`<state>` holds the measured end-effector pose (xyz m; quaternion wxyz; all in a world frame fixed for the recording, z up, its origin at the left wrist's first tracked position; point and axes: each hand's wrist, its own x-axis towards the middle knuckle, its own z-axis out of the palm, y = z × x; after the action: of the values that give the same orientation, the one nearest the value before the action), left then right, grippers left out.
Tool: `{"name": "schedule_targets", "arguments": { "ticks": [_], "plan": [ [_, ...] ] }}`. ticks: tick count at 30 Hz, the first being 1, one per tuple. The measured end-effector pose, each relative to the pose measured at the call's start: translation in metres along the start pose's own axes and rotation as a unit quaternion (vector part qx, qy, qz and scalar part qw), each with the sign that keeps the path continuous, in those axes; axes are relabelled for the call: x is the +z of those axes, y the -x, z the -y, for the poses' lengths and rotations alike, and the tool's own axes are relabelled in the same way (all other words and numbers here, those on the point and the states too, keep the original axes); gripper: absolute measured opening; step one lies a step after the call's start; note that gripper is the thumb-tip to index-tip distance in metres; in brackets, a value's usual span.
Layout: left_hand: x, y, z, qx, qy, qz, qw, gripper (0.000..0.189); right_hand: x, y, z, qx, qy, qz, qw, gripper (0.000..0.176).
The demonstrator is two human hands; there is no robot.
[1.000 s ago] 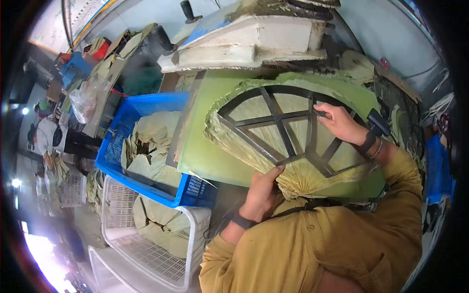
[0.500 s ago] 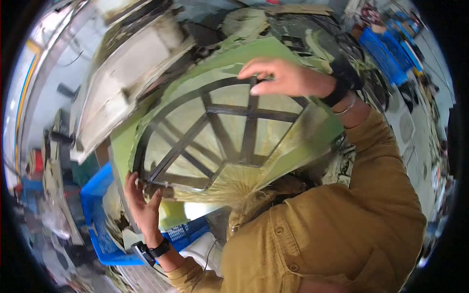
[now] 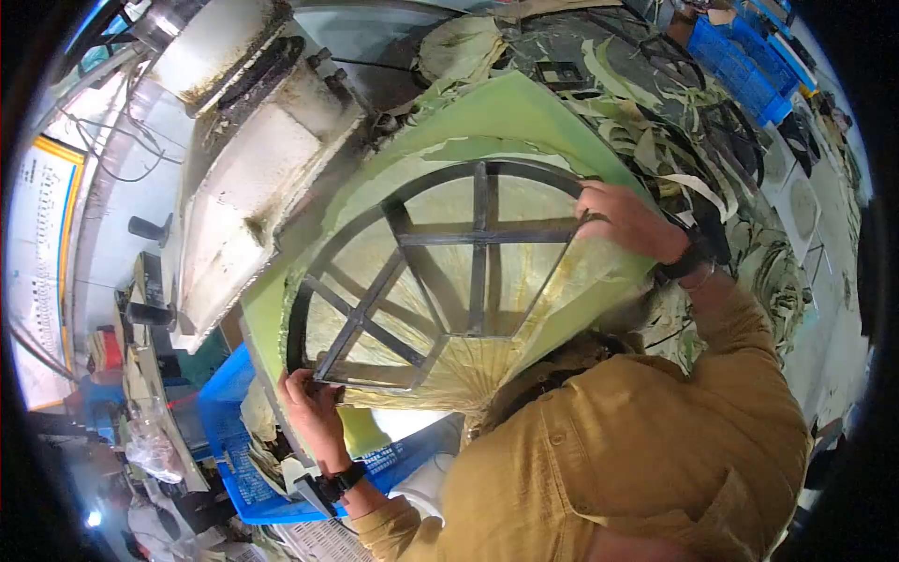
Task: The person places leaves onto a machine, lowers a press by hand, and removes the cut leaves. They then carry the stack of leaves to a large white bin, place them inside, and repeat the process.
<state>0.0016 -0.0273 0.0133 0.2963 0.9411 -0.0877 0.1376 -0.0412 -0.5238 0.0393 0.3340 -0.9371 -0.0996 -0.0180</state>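
A black, fan-shaped frame with crossing bars (image 3: 479, 236) lies on a pale yellowish leaf-like sheet (image 3: 524, 272), over a green board (image 3: 510, 108). My left hand (image 3: 314, 417) has its fingers closed on the lower left corner of the frame. At the frame's right corner, my right hand (image 3: 629, 223) grips the frame's end, with fingers bent over it. The sheet gathers into pleats near my chest.
A white machine part (image 3: 253, 187) stands at the upper left. Below the board is a blue crate (image 3: 220, 440) with scraps. Green leaf scraps (image 3: 655, 131) lie at the right, and blue baskets (image 3: 740, 66) stand at the upper right.
My right hand has moved from the frame's top edge to its right corner and closed on it. My left hand's fingers have closed on the left corner. The view has shifted slightly.
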Motion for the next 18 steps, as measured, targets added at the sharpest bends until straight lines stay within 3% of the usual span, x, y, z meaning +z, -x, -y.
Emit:
{"name": "schedule_targets", "arguments": {
  "ticks": [1,2,3,5,6,9,11,13,14,15,16,18],
  "plan": [
    [0.002,0.000,0.000,-0.004,0.020,-0.007,1.000,0.041,0.001,-0.002,0.001,0.054,-0.017,0.010,0.998,0.026],
    [0.001,0.001,0.000,-0.052,0.036,0.006,0.998,0.040,0.008,-0.002,-0.002,0.050,-0.042,-0.025,0.998,0.026],
    [0.004,-0.002,0.003,0.006,-0.010,-0.021,1.000,0.038,0.015,-0.004,-0.006,0.045,-0.047,-0.024,0.998,0.026],
    [0.003,0.002,-0.006,-0.003,-0.048,-0.020,0.999,0.037,0.026,-0.007,-0.011,0.025,-0.046,-0.117,0.992,0.028],
    [0.003,0.001,-0.009,-0.007,-0.041,-0.025,0.999,0.041,0.026,-0.006,-0.009,0.019,-0.050,-0.116,0.992,0.028],
    [-0.001,0.002,-0.001,-0.057,-0.031,0.006,0.998,0.048,0.025,-0.006,-0.002,-0.010,0.093,-0.117,0.989,0.034],
    [-0.005,-0.002,0.000,0.019,-0.052,0.006,0.998,0.049,0.037,-0.002,0.000,-0.021,0.133,-0.138,0.981,0.043],
    [-0.023,-0.010,0.003,0.006,-0.031,0.090,0.995,0.054,0.038,0.001,0.007,0.020,0.133,-0.097,0.986,0.061],
    [-0.037,-0.018,0.008,-0.046,0.062,0.093,0.993,0.054,0.041,0.005,0.007,0.064,0.130,-0.072,0.987,0.066],
    [-0.050,-0.027,0.013,-0.091,0.158,0.096,0.979,0.054,0.036,0.005,0.015,0.013,0.140,-0.084,0.986,0.065],
    [-0.068,-0.042,0.028,-0.033,0.075,0.053,0.995,0.053,0.028,0.003,0.031,0.035,0.045,-0.066,0.996,0.062],
    [-0.107,-0.086,0.046,-0.020,0.048,-0.038,0.998,0.046,0.032,0.013,0.016,0.010,0.087,-0.133,0.987,0.057]
  ]
}}
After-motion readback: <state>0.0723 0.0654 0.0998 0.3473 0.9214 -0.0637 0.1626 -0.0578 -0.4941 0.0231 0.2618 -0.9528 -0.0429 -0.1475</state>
